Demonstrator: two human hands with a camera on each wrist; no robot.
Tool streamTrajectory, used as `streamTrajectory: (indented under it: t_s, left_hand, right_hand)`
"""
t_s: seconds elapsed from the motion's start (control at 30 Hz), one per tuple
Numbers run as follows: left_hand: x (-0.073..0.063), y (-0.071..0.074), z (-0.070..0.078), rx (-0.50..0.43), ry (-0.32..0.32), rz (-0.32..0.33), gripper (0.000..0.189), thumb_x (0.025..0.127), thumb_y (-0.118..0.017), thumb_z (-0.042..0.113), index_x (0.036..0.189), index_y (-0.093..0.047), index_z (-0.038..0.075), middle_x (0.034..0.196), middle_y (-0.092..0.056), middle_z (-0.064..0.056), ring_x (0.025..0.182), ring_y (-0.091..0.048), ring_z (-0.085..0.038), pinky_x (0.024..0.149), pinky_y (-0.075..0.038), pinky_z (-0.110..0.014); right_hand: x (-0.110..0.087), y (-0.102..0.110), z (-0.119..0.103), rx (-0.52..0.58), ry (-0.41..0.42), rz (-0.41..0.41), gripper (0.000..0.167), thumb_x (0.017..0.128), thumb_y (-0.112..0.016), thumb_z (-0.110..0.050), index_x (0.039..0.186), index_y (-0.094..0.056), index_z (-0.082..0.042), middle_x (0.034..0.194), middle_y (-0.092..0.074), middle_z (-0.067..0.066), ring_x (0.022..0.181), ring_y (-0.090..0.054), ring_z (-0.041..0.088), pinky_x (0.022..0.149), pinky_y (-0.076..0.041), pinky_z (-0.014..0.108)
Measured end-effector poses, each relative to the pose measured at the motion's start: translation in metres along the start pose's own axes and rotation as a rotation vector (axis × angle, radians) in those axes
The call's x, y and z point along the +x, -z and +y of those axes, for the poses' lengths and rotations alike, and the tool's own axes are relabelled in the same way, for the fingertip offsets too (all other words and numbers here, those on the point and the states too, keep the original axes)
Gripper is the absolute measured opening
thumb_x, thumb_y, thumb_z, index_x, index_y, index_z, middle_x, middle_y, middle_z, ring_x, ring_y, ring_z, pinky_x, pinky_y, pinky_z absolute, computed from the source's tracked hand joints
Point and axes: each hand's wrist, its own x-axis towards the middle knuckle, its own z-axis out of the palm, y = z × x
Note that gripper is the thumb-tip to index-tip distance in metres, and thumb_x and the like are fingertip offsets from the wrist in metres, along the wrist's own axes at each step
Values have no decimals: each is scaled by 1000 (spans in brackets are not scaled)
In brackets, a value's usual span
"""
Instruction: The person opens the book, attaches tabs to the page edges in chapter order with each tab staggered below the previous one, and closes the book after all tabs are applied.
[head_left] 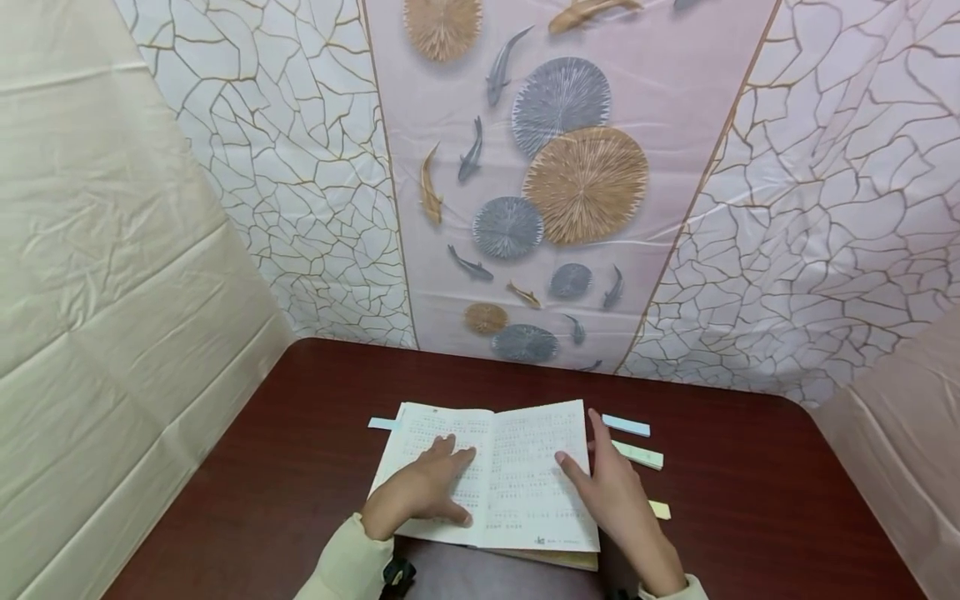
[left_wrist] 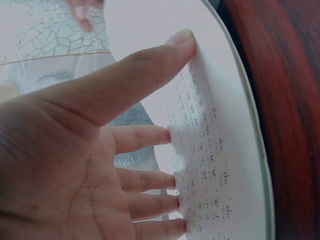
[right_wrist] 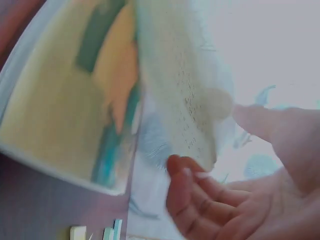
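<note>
An open book (head_left: 442, 421) with printed text lies on the dark red table, a light blue tab (head_left: 383, 423) jutting from its left edge. My left hand (head_left: 427, 487) rests on the left page with fingers spread, thumb toward the lower part. At the right edge, my right hand (head_left: 618, 492) pinches a page (right_wrist: 185, 90) between thumb and fingers. In the right wrist view that page is raised, and a coloured picture page (right_wrist: 55, 105) shows beneath it. The left wrist view has the thumb and fingertips (left_wrist: 175, 202) against the printed page.
Right of the book lie small strips of sticky tabs: blue (head_left: 626, 425), green (head_left: 637, 454) and yellow (head_left: 660, 509), the last partly behind the right hand. The table (head_left: 247, 492) meets a patterned cloth wall (head_left: 517, 275) at the back. Cream cloth (head_left: 112, 333) hangs at the left.
</note>
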Motion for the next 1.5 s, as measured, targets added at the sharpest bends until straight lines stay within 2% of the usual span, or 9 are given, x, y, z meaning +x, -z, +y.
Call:
streamTrajectory:
  t_s: [0.13, 0.23, 0.33, 0.57, 0.83, 1.03, 1.23, 1.33, 1.5]
  left_hand:
    - [2, 0, 1, 8, 0, 0, 98, 79, -95, 34, 160, -46, 7, 170, -26, -26, 159, -22, -45, 123, -29, -62]
    - [2, -1, 1, 15, -2, 4, 98, 79, -95, 34, 159, -46, 7, 169, -27, -27, 159, -22, -45, 123, -29, -62]
    - [2, -2, 0, 12, -3, 6, 99, 78, -95, 34, 160, -45, 7, 169, -28, -27, 158, -23, -45, 123, -29, -61]
    - [1, -3, 3, 4, -67, -14, 85, 81, -94, 29, 154, -51, 29, 167, -26, -33, 155, -22, -55, 118, -31, -70]
    - [4, -3, 6, 31, -122, 20, 48, 98, -75, 32, 144, -65, 29, 166, -31, -31, 151, -26, -60, 116, -31, -73]
    - [8, 5, -12, -223, -144, 199, 34, 110, -56, 33, 127, -76, 11, 145, -62, -22, 142, -50, -45, 113, -41, -64]
    - [1, 31, -34, -641, 32, 353, 70, 116, -27, 48, 115, -75, -3, 104, -77, -15, 96, -75, -29, 79, -59, -44]
    - [-6, 44, -43, -705, 106, 384, 70, 114, -36, 52, 112, -75, -6, 87, -74, -10, 75, -71, -21, 62, -53, -34]
    - [-18, 55, -56, -552, 101, 344, 42, 105, -67, 37, 73, -65, 9, 59, -45, 7, 53, -37, -9, 51, -32, -26]
  right_hand:
    - [-6, 6, -5, 358, 15, 31, 64, 111, -56, -21, 164, -25, -2, 129, -63, 23, 94, -64, 22, 68, -52, 32]
    - [-7, -2, -7, 623, -8, 7, 44, 115, -46, -17, 156, -42, -3, 129, -63, 21, 97, -67, 21, 70, -58, 33]
    - [-6, -18, -8, 697, 1, -30, 36, 116, -42, -16, 144, -58, -1, 123, -67, 19, 96, -68, 19, 73, -60, 33]
    - [-7, -51, -8, 588, 113, -211, 44, 117, -39, -24, 153, -47, -1, 137, -60, 20, 121, -63, 34, 92, -55, 42]
    - [-5, -62, -9, 453, 144, -198, 45, 115, -45, -30, 149, -47, 0, 140, -55, 24, 126, -59, 41, 88, -59, 49]
    - [-3, -67, -15, 349, 249, -251, 39, 116, -40, -35, 140, -52, -6, 140, -60, 20, 127, -61, 40, 100, -52, 58]
    - [-5, -72, -22, 184, 351, -369, 49, 116, -36, -40, 153, -51, -12, 155, -53, 16, 143, -47, 44, 112, -35, 70]
    - [-7, -72, -24, 100, 365, -393, 53, 115, -34, -46, 158, -49, -18, 163, -47, 10, 148, -37, 46, 108, -28, 80]
    - [-9, -73, -27, 58, 349, -424, 55, 114, -35, -49, 159, -49, -21, 167, -42, 8, 147, -33, 46, 101, -26, 84]
